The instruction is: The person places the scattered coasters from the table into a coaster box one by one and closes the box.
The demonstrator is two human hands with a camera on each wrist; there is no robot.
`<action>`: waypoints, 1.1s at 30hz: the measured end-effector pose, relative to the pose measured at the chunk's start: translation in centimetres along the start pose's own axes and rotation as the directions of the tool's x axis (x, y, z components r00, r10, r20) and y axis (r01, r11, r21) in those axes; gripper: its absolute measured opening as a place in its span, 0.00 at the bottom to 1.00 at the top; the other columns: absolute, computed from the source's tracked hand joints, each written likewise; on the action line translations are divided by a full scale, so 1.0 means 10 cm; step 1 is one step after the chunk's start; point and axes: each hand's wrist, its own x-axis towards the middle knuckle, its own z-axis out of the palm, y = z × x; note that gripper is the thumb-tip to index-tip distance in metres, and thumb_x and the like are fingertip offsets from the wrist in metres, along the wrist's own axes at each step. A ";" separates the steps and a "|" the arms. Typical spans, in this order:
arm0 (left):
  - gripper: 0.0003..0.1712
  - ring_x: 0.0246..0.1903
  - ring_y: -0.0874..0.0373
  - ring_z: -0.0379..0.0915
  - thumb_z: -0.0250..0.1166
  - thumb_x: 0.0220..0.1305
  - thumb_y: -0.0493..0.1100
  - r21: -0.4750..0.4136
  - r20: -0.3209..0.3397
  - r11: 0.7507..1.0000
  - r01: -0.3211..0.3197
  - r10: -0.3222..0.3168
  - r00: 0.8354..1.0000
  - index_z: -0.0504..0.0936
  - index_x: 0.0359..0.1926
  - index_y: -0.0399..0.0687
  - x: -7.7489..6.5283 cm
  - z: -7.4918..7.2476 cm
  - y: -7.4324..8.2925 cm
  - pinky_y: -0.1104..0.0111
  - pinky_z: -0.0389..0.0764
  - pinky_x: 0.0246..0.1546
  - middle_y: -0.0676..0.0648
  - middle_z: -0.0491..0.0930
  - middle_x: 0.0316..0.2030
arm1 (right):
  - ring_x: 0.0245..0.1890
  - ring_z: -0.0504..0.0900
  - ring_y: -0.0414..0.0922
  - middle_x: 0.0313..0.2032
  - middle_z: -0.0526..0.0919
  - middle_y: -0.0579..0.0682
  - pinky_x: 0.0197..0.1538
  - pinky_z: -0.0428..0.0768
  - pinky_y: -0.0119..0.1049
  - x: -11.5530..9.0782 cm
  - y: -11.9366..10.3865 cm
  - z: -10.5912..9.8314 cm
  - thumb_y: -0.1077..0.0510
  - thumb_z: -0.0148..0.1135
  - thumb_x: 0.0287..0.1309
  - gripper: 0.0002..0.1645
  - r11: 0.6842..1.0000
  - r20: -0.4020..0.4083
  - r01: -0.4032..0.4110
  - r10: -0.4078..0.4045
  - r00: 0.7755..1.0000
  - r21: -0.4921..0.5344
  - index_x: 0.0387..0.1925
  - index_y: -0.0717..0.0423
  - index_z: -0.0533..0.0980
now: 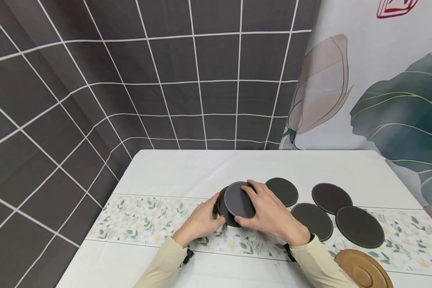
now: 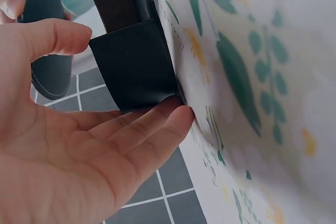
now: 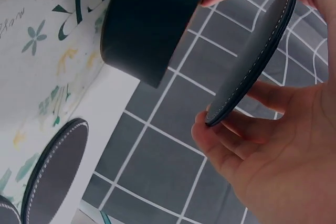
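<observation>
A round dark grey coaster with a stitched edge (image 3: 252, 61) is pinched by its rim between the thumb and fingers of my right hand (image 1: 273, 212). It is tilted above a dark, round-walled coaster holder (image 2: 134, 64) standing on the table. A gap in the holder's wall shows a brown inside in the left wrist view. My left hand (image 1: 201, 218) grips the holder from its left, the thumb at the top rim and the fingers low along the wall by the tablecloth. In the head view the coaster hides much of the holder's top.
Several more dark round coasters (image 1: 312, 220) lie spread on the table to the right. A round brown wooden lid or disc (image 1: 369, 266) lies at the near right, by my right sleeve. The white cloth (image 1: 165, 170) has a floral band. A dark grid curtain (image 1: 216, 96) hangs behind.
</observation>
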 end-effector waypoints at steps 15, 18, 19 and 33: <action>0.45 0.69 0.38 0.67 0.63 0.68 0.45 0.004 -0.002 1.000 -0.006 0.006 1.000 0.55 0.80 0.40 0.01 0.01 -0.02 0.44 0.73 0.66 0.35 0.68 0.72 | 0.67 0.73 0.61 0.68 0.70 0.64 0.63 0.78 0.56 0.05 0.07 0.14 0.35 0.77 0.49 0.51 0.999 -0.001 0.019 -0.019 1.000 0.034 0.65 0.63 0.75; 0.44 0.69 0.38 0.67 0.63 0.68 0.45 0.002 -0.002 1.000 -0.010 0.010 1.000 0.55 0.80 0.41 0.01 0.01 -0.02 0.44 0.73 0.66 0.35 0.68 0.72 | 0.66 0.74 0.60 0.67 0.71 0.63 0.62 0.79 0.56 0.06 0.08 0.17 0.35 0.77 0.50 0.50 0.999 0.008 0.027 -0.027 1.000 0.035 0.65 0.62 0.75; 0.44 0.69 0.38 0.67 0.63 0.68 0.45 0.001 -0.002 1.000 -0.012 0.012 1.000 0.55 0.80 0.42 0.01 0.01 -0.03 0.44 0.73 0.66 0.35 0.68 0.72 | 0.65 0.74 0.60 0.67 0.72 0.62 0.62 0.79 0.55 0.06 0.08 0.17 0.35 0.77 0.50 0.49 0.999 0.011 0.027 -0.027 1.000 0.036 0.65 0.62 0.76; 0.44 0.68 0.39 0.69 0.63 0.69 0.46 0.006 0.007 1.000 -0.001 0.001 1.000 0.56 0.80 0.40 0.00 -0.01 -0.01 0.45 0.74 0.65 0.35 0.69 0.71 | 0.63 0.76 0.58 0.65 0.73 0.61 0.63 0.78 0.55 0.07 0.12 0.28 0.35 0.76 0.50 0.47 0.999 0.042 0.040 -0.040 0.998 0.013 0.63 0.62 0.77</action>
